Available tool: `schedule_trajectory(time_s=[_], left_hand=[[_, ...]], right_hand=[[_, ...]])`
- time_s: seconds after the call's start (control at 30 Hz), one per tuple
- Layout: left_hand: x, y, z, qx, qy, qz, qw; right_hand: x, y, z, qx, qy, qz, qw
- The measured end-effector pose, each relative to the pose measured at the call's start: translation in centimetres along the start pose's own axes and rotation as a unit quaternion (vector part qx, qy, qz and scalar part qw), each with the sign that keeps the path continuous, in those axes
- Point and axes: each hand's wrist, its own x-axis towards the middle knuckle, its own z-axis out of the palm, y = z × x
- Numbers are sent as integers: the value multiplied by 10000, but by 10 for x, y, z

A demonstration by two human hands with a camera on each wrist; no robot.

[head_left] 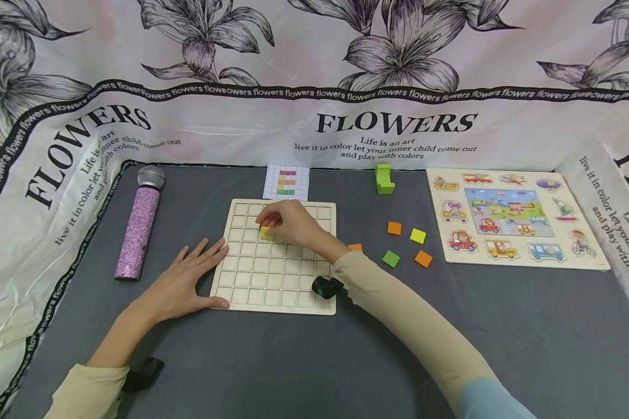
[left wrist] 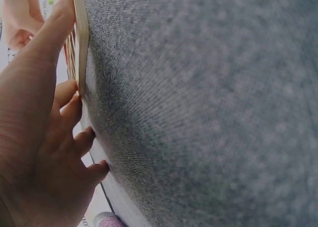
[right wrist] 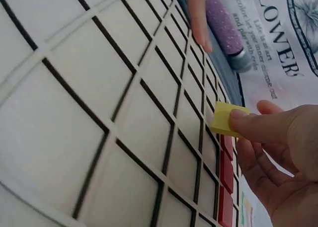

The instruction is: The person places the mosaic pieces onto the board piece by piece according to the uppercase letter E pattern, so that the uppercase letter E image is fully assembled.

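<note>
A pale wooden grid board lies on the grey cloth. My right hand pinches a yellow square tile between thumb and fingers over the board's upper cells. In the right wrist view, red tiles sit in a row of cells just beyond the yellow one; in the head view the hand hides them. At the board's left edge, my left hand rests with fingers spread and straight, its thumb touching the near corner. Behind the board lies a paper card showing rows of coloured squares.
Right of the board are loose orange tiles, a yellow tile and a green tile. A green block stands behind them. Farther right lies a vehicle puzzle board; a glittery pink microphone lies at left.
</note>
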Motion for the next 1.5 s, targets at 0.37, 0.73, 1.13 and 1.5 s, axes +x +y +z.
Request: schedule_trajectory(time_s=[0.37,0.73,1.13,1.5], left_hand=[[3,3,-4,-53,-93,-40,9999],[3,2,-7,-24,-54,-12,10000],[1,1,-1,32,58,36,10000],[0,3,-1,68,105,83,9999]], right_hand=[[-2,-6,13,-1072,78,45,9942],[-5,-16,20,-1555,278,109,9874],[-60,-9,-26,-1014,432,-277,9935],[-140,61,-115,-1419,1175,688,9805]])
